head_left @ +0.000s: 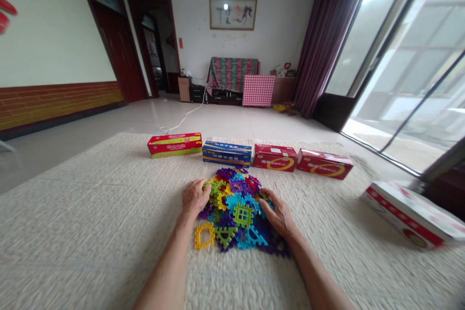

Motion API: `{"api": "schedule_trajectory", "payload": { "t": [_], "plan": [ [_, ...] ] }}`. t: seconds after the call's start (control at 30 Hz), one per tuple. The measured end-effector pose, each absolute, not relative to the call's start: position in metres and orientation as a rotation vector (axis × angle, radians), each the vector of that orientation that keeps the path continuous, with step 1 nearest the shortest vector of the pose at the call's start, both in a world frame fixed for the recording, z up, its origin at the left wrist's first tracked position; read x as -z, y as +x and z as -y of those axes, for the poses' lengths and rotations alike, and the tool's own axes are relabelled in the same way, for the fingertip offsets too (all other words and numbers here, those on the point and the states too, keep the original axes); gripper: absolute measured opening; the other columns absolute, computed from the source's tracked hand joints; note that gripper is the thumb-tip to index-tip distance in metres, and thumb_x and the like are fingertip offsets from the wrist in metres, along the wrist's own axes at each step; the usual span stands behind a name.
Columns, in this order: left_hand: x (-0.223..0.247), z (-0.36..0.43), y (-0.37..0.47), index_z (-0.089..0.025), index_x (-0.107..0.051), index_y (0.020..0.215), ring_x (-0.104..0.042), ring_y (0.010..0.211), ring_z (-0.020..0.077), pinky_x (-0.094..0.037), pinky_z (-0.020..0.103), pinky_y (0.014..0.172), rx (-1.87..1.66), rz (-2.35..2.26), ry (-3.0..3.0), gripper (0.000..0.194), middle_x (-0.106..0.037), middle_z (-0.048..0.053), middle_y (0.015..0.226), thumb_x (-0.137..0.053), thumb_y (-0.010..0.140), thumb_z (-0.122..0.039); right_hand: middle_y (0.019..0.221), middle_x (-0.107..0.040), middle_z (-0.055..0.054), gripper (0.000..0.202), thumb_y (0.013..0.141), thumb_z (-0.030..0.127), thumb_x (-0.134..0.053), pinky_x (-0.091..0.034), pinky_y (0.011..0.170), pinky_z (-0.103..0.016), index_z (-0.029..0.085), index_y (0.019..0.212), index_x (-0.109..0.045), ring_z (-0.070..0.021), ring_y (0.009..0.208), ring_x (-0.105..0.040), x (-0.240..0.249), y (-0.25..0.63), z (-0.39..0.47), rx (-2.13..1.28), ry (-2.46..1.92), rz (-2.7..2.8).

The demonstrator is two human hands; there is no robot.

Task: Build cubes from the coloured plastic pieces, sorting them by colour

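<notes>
A heap of coloured plastic interlocking pieces [236, 206] lies on a cream textured carpet [90, 223]. My left hand [194, 197] rests on the heap's left side, fingers curled over green and yellow pieces. On the right side, my right hand [278, 215] lies flat against blue and purple pieces. A yellow piece [204, 236] sits loose at the near left edge of the heap. I cannot tell whether either hand grips a single piece.
Beyond the heap stand a red-yellow box [175, 145], a blue box [227, 153] and two red boxes [275, 157] [324, 163]. Another red-white box [412, 215] lies at the right. Glass doors [410, 72] are on the right, and a white cable [185, 116] crosses the floor.
</notes>
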State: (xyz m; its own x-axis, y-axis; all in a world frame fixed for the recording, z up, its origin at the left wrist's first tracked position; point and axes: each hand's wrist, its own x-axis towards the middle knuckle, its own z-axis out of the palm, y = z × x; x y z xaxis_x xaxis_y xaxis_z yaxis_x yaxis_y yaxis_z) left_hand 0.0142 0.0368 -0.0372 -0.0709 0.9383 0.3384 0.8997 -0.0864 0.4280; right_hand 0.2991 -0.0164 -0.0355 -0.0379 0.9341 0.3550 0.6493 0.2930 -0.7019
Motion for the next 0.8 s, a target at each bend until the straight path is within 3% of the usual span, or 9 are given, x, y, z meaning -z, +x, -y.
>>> {"api": "schedule_trajectory", "payload": {
  "t": [0.23,0.63,0.8],
  "plan": [
    [0.030,-0.036,0.017,-0.020,-0.068,0.111,-0.064,0.103,0.0221,-0.045,0.029,0.091,-0.791,-2.069,1.993,0.034,-0.071,0.008,0.112,-0.049,0.086,-0.033,0.113,-0.068,-0.009,0.044,0.086,0.046,-0.047,-0.049,0.092,-0.039,0.018,0.118,-0.059,-0.0253,0.103,-0.064,0.035,0.298,0.016,-0.454,-1.439,1.773],
    [0.025,-0.038,0.011,-0.023,-0.070,0.107,-0.066,0.103,0.0208,-0.048,0.028,0.090,-0.844,-2.068,1.823,0.035,-0.072,0.005,0.110,-0.051,0.079,-0.017,0.124,-0.064,-0.008,0.043,0.089,0.042,-0.046,-0.044,0.101,-0.042,0.020,0.125,-0.056,-0.0247,0.115,-0.059,0.037,0.286,0.017,-0.508,-1.325,1.831],
    [0.025,-0.037,0.012,-0.021,-0.070,0.109,-0.066,0.103,0.0229,-0.048,0.030,0.089,-0.855,-2.107,1.825,0.035,-0.072,0.007,0.110,-0.049,0.081,-0.019,0.115,-0.067,-0.008,0.045,0.089,0.046,-0.045,-0.050,0.092,-0.039,0.019,0.124,-0.056,-0.0234,0.101,-0.064,0.037,0.283,0.017,-0.561,-1.336,1.746]
  ]
}}
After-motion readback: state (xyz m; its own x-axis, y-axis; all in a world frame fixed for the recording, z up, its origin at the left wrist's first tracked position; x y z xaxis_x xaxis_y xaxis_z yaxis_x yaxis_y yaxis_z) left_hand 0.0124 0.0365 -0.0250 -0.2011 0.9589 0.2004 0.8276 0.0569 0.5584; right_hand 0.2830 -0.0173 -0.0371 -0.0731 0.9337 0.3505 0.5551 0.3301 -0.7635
